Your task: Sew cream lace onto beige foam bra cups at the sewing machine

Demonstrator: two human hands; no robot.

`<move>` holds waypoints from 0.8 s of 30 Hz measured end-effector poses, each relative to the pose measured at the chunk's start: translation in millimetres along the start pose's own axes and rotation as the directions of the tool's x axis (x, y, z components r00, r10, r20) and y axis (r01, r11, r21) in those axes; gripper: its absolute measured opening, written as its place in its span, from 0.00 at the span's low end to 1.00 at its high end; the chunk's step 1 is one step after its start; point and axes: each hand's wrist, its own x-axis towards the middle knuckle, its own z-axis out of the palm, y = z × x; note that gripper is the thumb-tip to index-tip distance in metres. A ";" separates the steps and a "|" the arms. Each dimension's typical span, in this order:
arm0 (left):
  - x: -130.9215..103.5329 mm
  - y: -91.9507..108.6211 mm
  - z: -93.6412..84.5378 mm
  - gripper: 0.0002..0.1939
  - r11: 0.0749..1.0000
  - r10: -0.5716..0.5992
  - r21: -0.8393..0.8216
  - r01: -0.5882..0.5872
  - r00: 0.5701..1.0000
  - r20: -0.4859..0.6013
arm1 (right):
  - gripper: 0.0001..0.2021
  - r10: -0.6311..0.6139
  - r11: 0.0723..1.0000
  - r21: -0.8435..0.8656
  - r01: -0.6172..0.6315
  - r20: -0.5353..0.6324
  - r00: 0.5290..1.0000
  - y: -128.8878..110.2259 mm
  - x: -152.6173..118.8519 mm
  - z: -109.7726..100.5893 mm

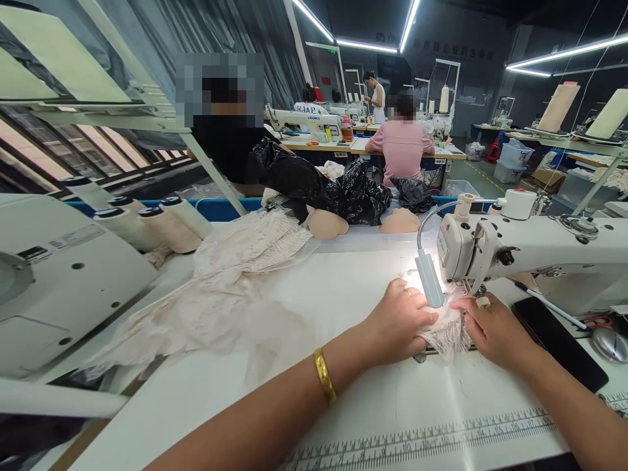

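Note:
A piece of cream lace fabric with a fringed edge lies under the needle area of the white sewing machine. My left hand grips its left side, fingers bent over the cloth. On the right, my right hand pinches the lace close to the presser foot, thumb and forefinger together. A small grey lamp on a bendy neck lights the cloth and partly covers the fingertips and the stitching spot. More cream lace fabric is heaped to the left on the table.
A black phone, a pen and a computer mouse lie right of my right hand. Printed rulers run along the table front. Thread cones stand left. Black plastic bags and beige cups sit behind; co-workers sit beyond.

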 end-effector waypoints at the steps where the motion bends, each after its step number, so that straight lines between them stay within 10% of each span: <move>1: -0.5 1.9 -3.0 0.04 0.999 -0.043 0.003 0.043 0.999 0.020 | 0.19 -0.047 0.999 0.001 0.047 -0.023 0.999 -2.7 -1.0 1.1; 7: -3.2 15.0 -16.7 0.13 0.990 -0.068 -0.113 0.081 0.991 0.112 | 0.30 -0.192 0.971 0.144 0.189 0.009 0.981 -18.8 -0.5 1.0; 12: -9.7 18.3 -23.1 0.07 0.997 -0.046 -0.054 0.056 0.984 0.170 | 0.19 -0.101 0.993 0.065 0.094 0.122 0.987 -9.8 0.9 6.0; 24: -8.5 3.8 4.6 0.13 0.996 0.017 0.092 -0.014 1.000 -0.023 | 0.24 -0.076 0.997 -0.001 0.077 0.106 0.991 -2.5 -2.2 11.0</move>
